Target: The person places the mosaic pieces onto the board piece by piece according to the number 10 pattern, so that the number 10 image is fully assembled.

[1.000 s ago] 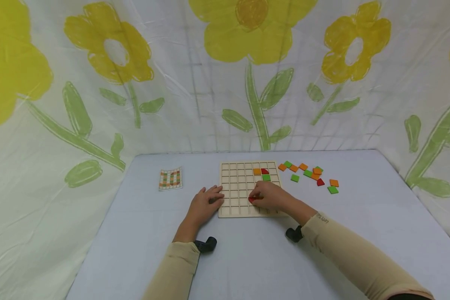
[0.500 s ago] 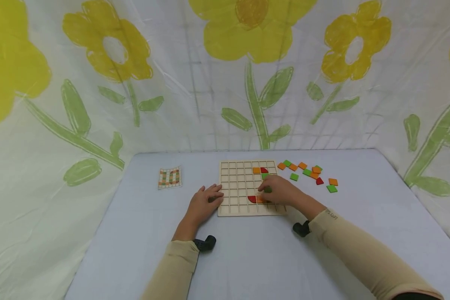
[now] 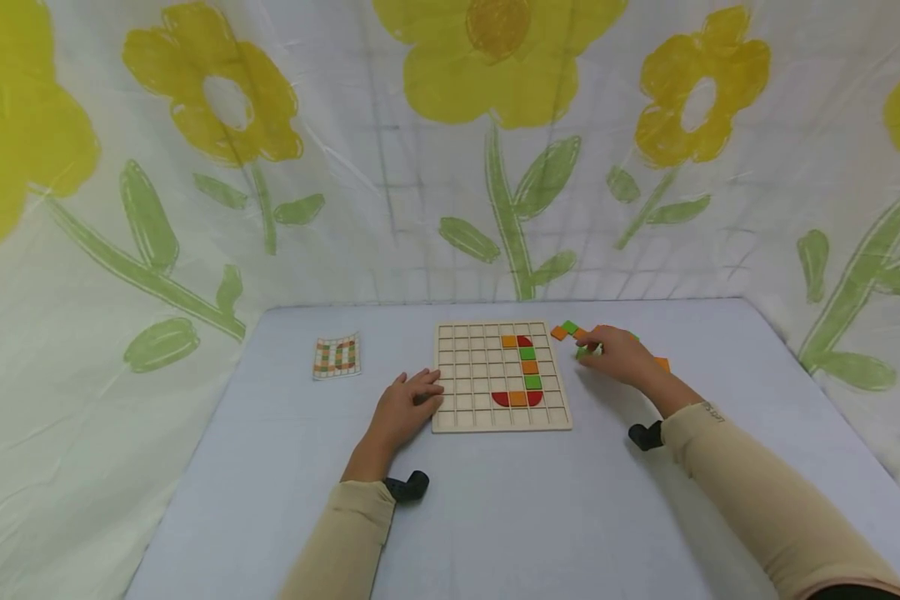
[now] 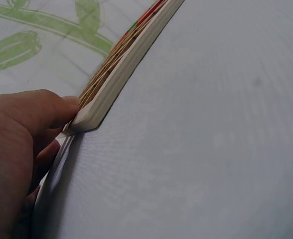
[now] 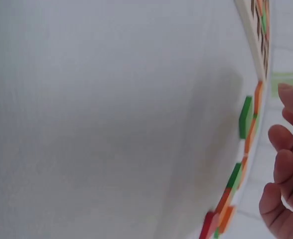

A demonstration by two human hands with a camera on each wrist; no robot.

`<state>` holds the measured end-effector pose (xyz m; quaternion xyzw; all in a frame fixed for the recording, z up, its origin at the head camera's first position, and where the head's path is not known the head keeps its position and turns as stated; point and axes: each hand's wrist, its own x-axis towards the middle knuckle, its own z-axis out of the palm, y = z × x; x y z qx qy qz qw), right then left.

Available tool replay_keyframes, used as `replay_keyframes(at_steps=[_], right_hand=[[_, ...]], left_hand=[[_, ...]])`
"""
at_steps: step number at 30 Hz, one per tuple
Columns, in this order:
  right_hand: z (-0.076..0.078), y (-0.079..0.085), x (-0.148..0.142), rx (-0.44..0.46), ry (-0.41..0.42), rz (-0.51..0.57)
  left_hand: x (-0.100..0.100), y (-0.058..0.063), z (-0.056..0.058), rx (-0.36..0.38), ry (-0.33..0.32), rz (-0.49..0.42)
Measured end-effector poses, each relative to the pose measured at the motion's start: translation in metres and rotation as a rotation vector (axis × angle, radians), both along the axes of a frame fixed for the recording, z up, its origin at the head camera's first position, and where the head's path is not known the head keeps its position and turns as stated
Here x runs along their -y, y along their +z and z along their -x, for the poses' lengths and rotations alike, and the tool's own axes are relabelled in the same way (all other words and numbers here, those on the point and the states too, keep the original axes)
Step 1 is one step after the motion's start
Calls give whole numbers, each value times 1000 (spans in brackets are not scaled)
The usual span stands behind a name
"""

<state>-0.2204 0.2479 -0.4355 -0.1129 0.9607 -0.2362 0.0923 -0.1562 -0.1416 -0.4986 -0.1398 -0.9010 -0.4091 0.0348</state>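
In the head view, a pale wooden grid board point(image 3: 465, 417) carries a hook-shaped row of orange, green and red tiles point(image 3: 530, 367) in its right half. My left hand point(image 3: 405, 412) rests at the board's left edge with relaxed fingers. The left wrist view has its thumb point(image 4: 57, 107) touching the board's corner. To the right of the board my right hand point(image 3: 618, 354) hovers over the loose tiles point(image 3: 560, 332), partly hiding them. Its fingers are loosely bent, with a gap to the thumb and nothing between them; a green tile point(image 5: 245, 118) lies below, apart from the fingertips.
A small pattern card point(image 3: 337, 357) with coloured squares lies left of the board. Loose green, orange and red pieces are spread to the board's right, some overlapping. Behind the white table point(image 3: 480, 517) hangs a flower-printed curtain point(image 3: 390, 208).
My right hand has placed a green tile and left the board, moving right to the loose pieces. The finished-looking row of tiles is now uncovered. My left hand stays at the board's edge.
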Motion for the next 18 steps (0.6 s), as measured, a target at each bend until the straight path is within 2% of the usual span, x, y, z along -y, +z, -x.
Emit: replay_keyframes(at_steps=[4,10,18], right_hand=[[4,-3,-11,44,-62,3],[8,-10,-16,102,-112,-1],[12,-14,-17,89,-97,-18]], left_hand=[[0,0,0,3,-1,-3],[-1,0,0,8,1,-14],[-1,3,-2,22,3,-15]])
